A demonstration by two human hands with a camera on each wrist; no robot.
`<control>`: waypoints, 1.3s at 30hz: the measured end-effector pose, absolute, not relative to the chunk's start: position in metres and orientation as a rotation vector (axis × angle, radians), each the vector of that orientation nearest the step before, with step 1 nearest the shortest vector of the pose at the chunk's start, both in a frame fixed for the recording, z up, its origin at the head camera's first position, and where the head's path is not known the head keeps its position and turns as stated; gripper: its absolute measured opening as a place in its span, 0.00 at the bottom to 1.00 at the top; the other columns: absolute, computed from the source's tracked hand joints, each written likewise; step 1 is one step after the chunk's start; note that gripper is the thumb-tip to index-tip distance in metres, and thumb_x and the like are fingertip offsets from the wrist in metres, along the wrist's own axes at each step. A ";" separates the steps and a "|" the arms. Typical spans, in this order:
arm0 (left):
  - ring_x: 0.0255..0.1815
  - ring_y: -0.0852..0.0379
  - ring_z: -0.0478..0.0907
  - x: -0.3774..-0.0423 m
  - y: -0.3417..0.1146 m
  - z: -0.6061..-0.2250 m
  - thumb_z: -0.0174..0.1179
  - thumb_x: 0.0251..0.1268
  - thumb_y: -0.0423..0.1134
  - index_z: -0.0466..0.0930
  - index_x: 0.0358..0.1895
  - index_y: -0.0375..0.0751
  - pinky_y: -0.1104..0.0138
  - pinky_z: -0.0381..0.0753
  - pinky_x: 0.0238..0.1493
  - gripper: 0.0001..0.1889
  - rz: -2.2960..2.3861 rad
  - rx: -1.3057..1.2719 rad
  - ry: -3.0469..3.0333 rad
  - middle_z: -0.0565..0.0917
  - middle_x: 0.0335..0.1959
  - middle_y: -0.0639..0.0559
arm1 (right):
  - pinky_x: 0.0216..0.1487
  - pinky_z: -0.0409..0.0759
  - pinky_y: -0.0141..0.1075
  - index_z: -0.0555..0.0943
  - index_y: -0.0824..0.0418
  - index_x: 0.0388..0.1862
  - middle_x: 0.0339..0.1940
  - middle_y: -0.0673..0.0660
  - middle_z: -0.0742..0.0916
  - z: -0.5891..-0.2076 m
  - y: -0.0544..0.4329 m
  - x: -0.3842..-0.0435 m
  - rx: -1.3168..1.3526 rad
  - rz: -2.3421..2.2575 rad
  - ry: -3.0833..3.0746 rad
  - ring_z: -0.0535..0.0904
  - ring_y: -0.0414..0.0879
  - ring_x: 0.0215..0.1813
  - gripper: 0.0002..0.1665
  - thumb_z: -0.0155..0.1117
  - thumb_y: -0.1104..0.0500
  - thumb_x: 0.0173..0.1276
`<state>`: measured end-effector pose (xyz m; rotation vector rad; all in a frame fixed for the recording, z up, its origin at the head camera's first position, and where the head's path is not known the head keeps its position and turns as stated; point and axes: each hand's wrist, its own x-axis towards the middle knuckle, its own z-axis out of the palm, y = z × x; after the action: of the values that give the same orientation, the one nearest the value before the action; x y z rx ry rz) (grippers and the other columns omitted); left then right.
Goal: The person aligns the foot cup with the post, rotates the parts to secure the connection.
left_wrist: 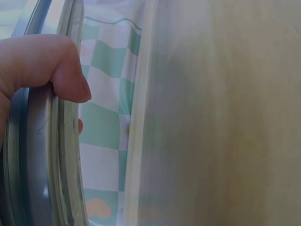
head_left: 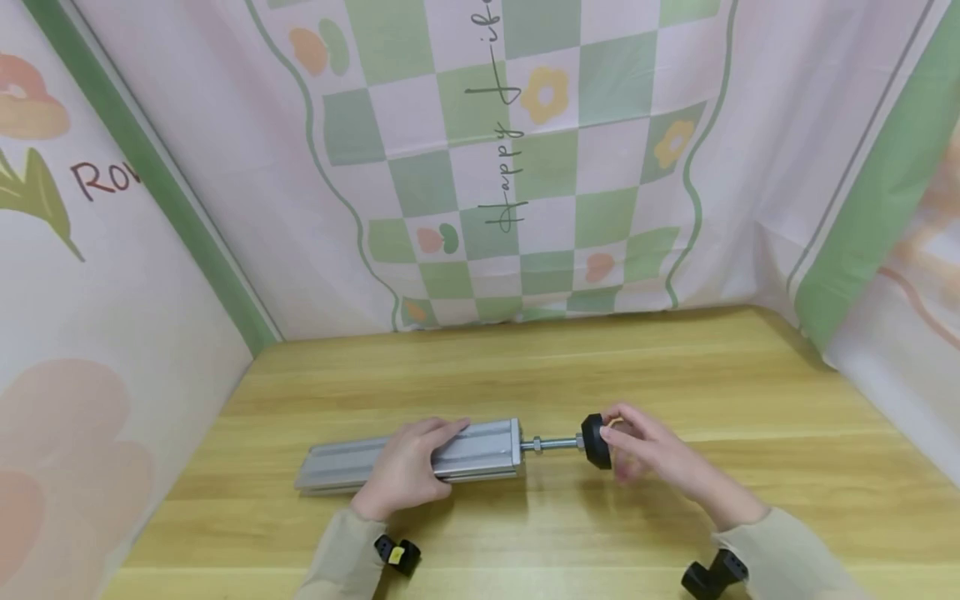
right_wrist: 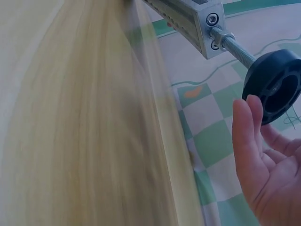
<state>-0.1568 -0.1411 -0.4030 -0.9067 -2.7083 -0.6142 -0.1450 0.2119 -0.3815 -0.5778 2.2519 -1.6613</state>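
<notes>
My left hand (head_left: 408, 467) grips a grey slotted aluminium profile (head_left: 480, 450) around its middle, thumb and fingers on opposite sides. A silver end plate with bolts caps the profile's right end. From it a threaded rod (head_left: 558, 443) with nuts sticks out to the right. At the rod's tip is a round black levelling foot (head_left: 596, 442), hollow and ribbed on its outer face in the right wrist view. My right hand (head_left: 648, 450) is at this foot, its fairly straight fingers (right_wrist: 242, 127) touching the rim. Some of its fingers look blurred in the head view.
Beneath is a wood-grain table (head_left: 525, 367). A checkered, flower-printed curtain (head_left: 540, 167) hangs along its back edge, and more printed cloth closes off the left and right sides. Black wrist cameras (head_left: 397, 554) sit at both sleeves.
</notes>
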 end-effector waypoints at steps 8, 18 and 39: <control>0.45 0.56 0.78 -0.157 -0.141 -0.403 0.70 0.26 0.33 0.73 0.64 0.49 0.56 0.77 0.49 0.45 -0.611 -0.907 -2.710 0.81 0.48 0.53 | 0.31 0.83 0.43 0.65 0.75 0.50 0.28 0.57 0.79 -0.379 0.207 -0.145 -0.469 -1.669 2.186 0.79 0.46 0.26 0.25 0.40 0.50 0.76; 0.45 0.57 0.78 -0.157 -0.141 -0.405 0.71 0.26 0.34 0.73 0.64 0.48 0.56 0.77 0.49 0.45 -0.598 -0.914 -2.720 0.81 0.48 0.54 | 0.40 0.84 0.47 0.58 0.79 0.63 0.42 0.67 0.80 -0.379 0.206 -0.146 -0.398 -1.684 2.149 0.82 0.52 0.40 0.35 0.38 0.48 0.76; 0.45 0.57 0.78 -0.157 -0.142 -0.406 0.70 0.27 0.34 0.73 0.64 0.48 0.56 0.77 0.49 0.45 -0.595 -0.908 -2.716 0.81 0.47 0.54 | 0.43 0.83 0.35 0.62 0.74 0.64 0.57 0.81 0.70 -0.390 0.212 -0.143 -0.811 -1.748 2.306 0.85 0.44 0.43 0.34 0.62 0.65 0.62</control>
<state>-0.1574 -0.1416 -0.4061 -0.9082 -2.7157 -0.5947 -0.1427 0.2123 -0.3903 -0.8105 2.3059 -1.7475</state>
